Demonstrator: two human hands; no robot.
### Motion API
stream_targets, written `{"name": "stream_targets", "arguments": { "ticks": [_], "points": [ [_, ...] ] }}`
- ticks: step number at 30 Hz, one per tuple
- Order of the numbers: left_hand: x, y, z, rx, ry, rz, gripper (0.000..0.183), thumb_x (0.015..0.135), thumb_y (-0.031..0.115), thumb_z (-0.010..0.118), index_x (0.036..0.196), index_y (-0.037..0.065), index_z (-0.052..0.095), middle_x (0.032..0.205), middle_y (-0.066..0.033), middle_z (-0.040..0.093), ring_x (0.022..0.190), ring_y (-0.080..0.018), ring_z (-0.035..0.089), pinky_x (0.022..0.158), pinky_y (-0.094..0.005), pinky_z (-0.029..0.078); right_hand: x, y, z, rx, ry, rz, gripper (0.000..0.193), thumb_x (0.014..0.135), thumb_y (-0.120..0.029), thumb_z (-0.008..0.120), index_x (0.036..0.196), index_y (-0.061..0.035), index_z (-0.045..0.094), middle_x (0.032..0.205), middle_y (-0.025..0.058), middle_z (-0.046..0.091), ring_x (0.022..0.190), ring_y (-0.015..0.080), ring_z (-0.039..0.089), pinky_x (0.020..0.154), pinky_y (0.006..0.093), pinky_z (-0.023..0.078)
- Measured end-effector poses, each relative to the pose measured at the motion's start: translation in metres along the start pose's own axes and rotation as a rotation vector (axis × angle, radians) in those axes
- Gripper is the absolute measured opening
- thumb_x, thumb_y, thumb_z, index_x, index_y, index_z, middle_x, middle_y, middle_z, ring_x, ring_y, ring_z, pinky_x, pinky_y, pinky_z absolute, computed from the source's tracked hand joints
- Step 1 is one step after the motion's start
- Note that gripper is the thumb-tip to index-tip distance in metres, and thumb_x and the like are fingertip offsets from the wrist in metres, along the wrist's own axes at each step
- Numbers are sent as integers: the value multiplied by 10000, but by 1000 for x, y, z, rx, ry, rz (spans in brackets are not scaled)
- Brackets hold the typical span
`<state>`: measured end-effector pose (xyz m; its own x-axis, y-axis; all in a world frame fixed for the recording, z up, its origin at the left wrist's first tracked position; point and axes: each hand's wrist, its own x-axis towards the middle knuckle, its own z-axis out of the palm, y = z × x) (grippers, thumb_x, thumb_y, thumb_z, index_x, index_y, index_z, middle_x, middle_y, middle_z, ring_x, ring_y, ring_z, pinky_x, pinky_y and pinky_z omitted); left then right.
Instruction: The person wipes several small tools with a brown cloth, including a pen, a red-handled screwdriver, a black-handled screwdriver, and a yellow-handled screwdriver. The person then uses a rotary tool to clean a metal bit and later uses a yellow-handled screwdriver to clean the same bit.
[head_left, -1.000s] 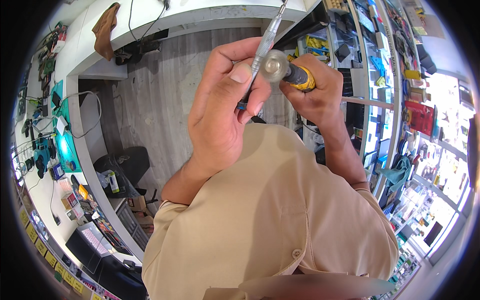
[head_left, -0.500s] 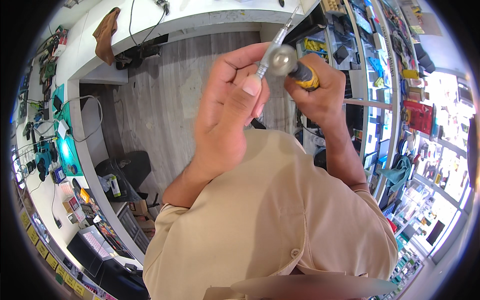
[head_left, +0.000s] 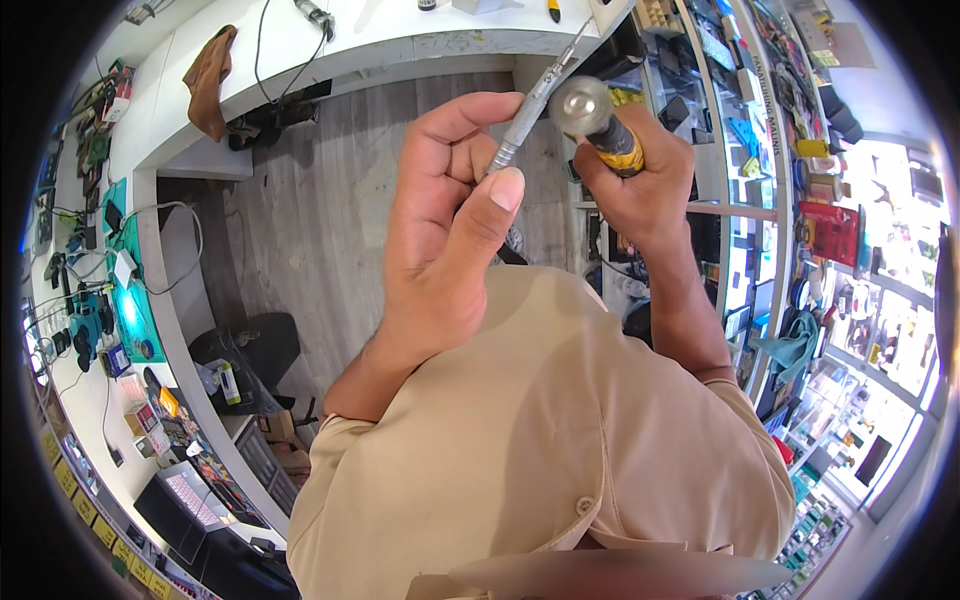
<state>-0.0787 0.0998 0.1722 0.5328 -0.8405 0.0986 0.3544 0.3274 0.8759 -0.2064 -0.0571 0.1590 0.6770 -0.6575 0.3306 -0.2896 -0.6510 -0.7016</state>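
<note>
My left hand pinches the lower end of a slim silver precision screwdriver between thumb and fingers. Its thin shaft slants up and to the right, tip pointing away from me. In my right hand a hammer is gripped by its black and yellow handle, with its rounded, shiny metal head upward. The hammer head is just right of the screwdriver's body, with a narrow gap between them in the picture. Both tools are up in the air in front of my chest.
A white workbench runs along the far side, with a brown cloth over its edge. At left are a teal mat, cables and a laptop. A black chair stands below. Glass shelves stand close at right.
The hammer head has moved a little right, off the screwdriver it overlapped before. My left hand has shifted slightly left and down with the screwdriver.
</note>
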Motion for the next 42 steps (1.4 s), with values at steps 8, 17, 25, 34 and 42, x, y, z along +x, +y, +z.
{"name": "stream_targets", "arguments": {
  "ticks": [8,17,25,34,42],
  "points": [
    [3,-4,-1,20,-31,11,462,1062,176,575,1456,-29,448,844,71,393,752,-26,340,668,-206,285,9,2,-3,-10,26,16,187,746,-122,803,883,-72,686,719,91,658,618,229,635,623,333,525],
    [6,-6,1,29,8,74,433,1069,126,549,1456,-35,441,867,52,439,767,-34,352,688,-212,301,14,5,-3,-28,22,4,195,746,-127,809,891,-74,690,709,83,663,620,221,638,624,327,526],
    [8,-3,4,-34,9,27,430,1068,127,542,1448,-49,441,911,41,497,797,-33,367,721,-211,313,18,6,-2,9,31,-63,188,751,-111,806,895,-70,693,703,77,655,612,190,626,616,322,523],
    [10,-1,0,-52,-30,29,430,1068,141,535,1441,-52,445,1057,-3,605,833,-25,397,761,-205,328,19,6,-2,14,51,-62,171,755,-100,795,888,-68,692,695,69,651,599,185,621,608,318,520],
    [11,-1,-1,-60,-49,39,448,1065,155,542,1445,-58,439,1147,-41,626,871,-27,421,795,-207,344,20,7,-3,-10,46,-61,166,752,-110,791,876,-72,687,696,65,653,600,195,637,603,322,525]
  ]
}}
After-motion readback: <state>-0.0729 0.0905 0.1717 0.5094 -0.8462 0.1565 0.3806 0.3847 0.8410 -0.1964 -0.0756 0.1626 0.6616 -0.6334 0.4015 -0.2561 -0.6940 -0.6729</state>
